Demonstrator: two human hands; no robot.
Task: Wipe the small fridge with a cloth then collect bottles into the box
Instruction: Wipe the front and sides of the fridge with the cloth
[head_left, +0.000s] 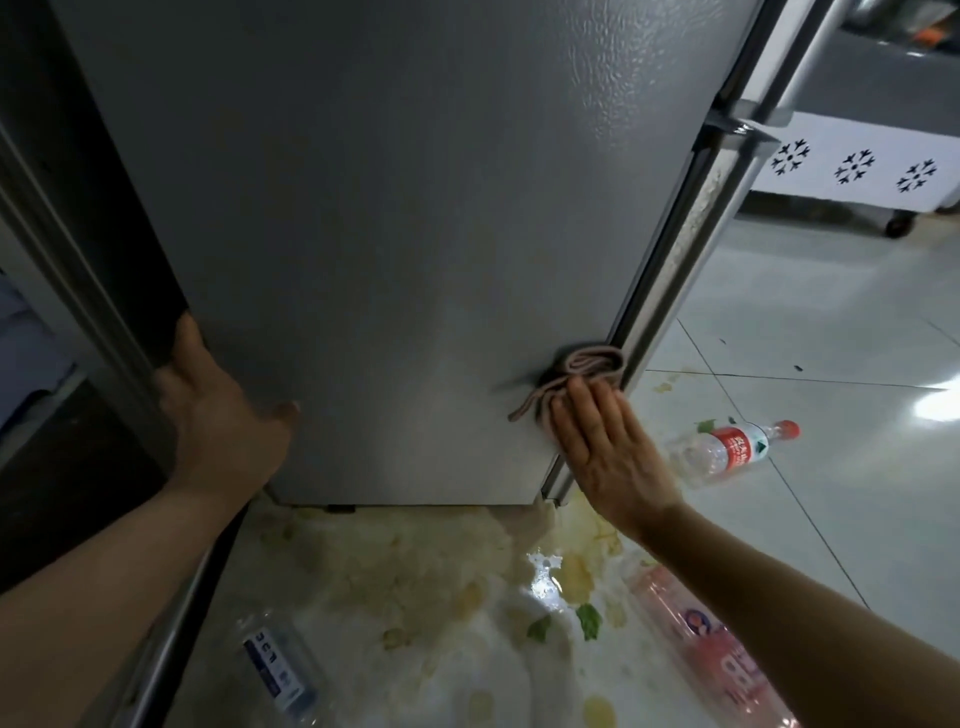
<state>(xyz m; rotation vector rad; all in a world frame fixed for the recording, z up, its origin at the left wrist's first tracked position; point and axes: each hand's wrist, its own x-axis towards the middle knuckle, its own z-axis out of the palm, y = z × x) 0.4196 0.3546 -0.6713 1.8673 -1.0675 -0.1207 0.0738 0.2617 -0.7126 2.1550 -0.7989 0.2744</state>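
Wiping under way on the small fridge (395, 234): right hand (608, 452), flat, pressing cloth (576, 374) low at the panel's right edge; left hand (218, 415), grip curled round the left edge, apparently for steadying. Bottles (727, 452) uncollected on the soiled floor (831, 322); box unseen.

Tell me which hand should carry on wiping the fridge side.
Right. The right hand already presses the cloth flat against the fridge near its right edge. The left hand grips the fridge's left edge, holds no cloth, and seems to steady it.
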